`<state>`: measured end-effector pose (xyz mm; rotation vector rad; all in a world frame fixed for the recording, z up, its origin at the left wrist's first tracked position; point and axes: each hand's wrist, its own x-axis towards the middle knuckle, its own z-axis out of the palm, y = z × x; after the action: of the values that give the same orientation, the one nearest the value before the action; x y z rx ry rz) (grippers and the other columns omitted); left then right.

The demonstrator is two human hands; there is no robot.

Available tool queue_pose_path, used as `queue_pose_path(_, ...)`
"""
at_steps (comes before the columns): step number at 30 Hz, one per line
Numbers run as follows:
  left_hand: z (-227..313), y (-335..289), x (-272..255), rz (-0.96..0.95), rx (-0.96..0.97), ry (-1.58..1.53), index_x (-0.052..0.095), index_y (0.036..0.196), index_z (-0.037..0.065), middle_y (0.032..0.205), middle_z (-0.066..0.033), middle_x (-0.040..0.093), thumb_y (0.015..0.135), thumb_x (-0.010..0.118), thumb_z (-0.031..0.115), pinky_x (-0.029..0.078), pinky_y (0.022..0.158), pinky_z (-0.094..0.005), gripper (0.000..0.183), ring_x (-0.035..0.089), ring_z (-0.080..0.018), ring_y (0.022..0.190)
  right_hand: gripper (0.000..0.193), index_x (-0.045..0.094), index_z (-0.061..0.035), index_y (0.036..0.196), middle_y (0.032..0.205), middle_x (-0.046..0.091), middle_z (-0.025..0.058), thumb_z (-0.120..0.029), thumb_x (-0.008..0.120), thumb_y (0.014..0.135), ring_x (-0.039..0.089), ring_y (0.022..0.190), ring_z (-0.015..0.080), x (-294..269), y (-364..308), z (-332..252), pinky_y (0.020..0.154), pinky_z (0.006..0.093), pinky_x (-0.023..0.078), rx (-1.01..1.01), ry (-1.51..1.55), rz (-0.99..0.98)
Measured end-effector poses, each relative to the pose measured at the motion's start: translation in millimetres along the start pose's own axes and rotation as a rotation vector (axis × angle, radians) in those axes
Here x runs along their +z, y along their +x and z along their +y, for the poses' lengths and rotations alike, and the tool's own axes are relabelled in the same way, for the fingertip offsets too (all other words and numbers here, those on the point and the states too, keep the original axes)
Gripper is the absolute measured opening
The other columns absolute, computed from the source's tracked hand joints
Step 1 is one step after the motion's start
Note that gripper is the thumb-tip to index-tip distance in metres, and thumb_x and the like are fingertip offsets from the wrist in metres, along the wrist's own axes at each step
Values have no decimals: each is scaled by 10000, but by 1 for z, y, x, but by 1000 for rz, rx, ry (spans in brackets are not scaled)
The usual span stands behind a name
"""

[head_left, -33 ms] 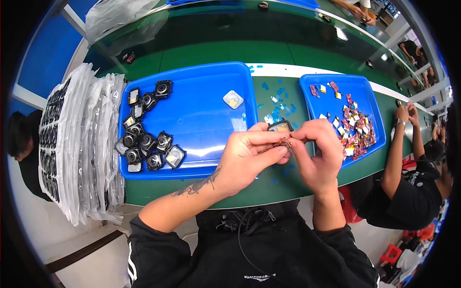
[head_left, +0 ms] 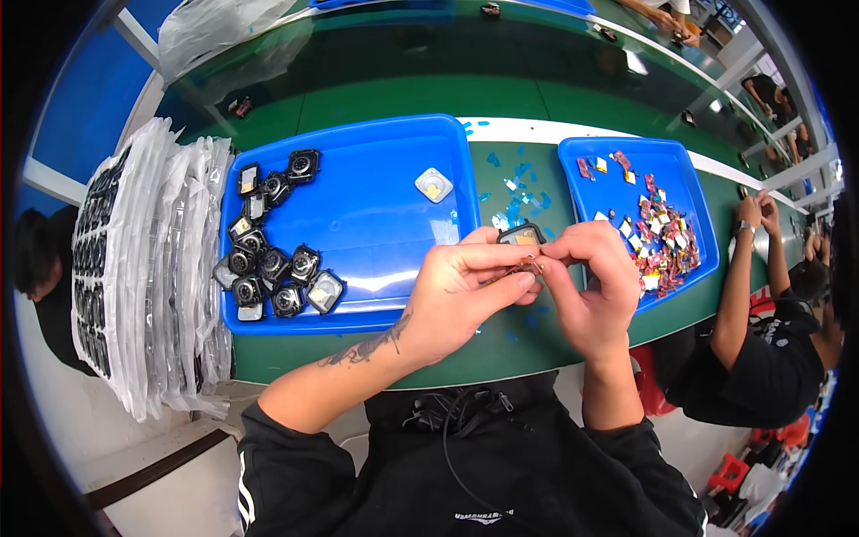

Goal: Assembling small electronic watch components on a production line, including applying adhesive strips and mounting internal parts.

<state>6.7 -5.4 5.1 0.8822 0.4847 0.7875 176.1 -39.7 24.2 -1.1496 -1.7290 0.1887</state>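
A small reddish electronic part (head_left: pixel 530 266), mostly hidden by fingers, is pinched in the grip of both the left hand (head_left: pixel 470 291) and right hand (head_left: pixel 592 295). Just beyond, a partly covered black watch case (head_left: pixel 521 235). Blue film scraps (head_left: pixel 514 213) litter the green table (head_left: pixel 358 354) between blue trays (head_left: pixel 358 233); a co-worker (head_left: pixel 747 376) sits rightward.

Left fingers (head_left: pixel 490 257), right fingers (head_left: pixel 562 285) pinching what looks like small reddish part (head_left: pixel 529 266); black case (head_left: pixel 521 236) just beyond.
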Motion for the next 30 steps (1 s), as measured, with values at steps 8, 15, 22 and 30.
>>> queue_pose_path(8, -5, -4, 1, 43, 198, 319, 655, 1140, -43, 1086, -84, 517, 866, 637, -49, 554, 811, -243, 274, 621, -155, 953, 132, 635, 23, 872, 856, 614, 93, 80, 699, 773, 615, 748, 145, 0, -6, -3, 634, 239, 515, 286, 173, -11)
queue_pose_path(15, 1, -2, 5, 147, 130, 204, 681, 1097, -23, 1085, -96, 522, 864, 648, -24, 587, 730, -244, 235, 636, -142, 905, 147, 636, 28, 862, 845, 610, 89, 89, 713, 752, 585, 771, 148, 6, -18, -8, 625, 238, 469, 231, 297, 126)
queue_pose_path(22, -2, -6, 5, 136, 188, 281, 680, 1104, -19, 1115, -109, 545, 869, 634, -33, 573, 721, -243, 240, 638, -161, 918, 192, 668, -2, 844, 778, 625, 88, 87, 754, 697, 588, 697, 176, 20, -16, -12, 577, 263, 461, 86, 29, 178)
queue_pose_path(30, -10, -6, 5, 190, 320, 386, 717, 1071, 33, 1031, -102, 604, 813, 666, -43, 515, 697, -237, 274, 632, -143, 870, 217, 671, 1, 853, 768, 619, 87, 102, 761, 684, 586, 698, 177, 22, -20, -11, 578, 258, 456, 91, -14, 243)
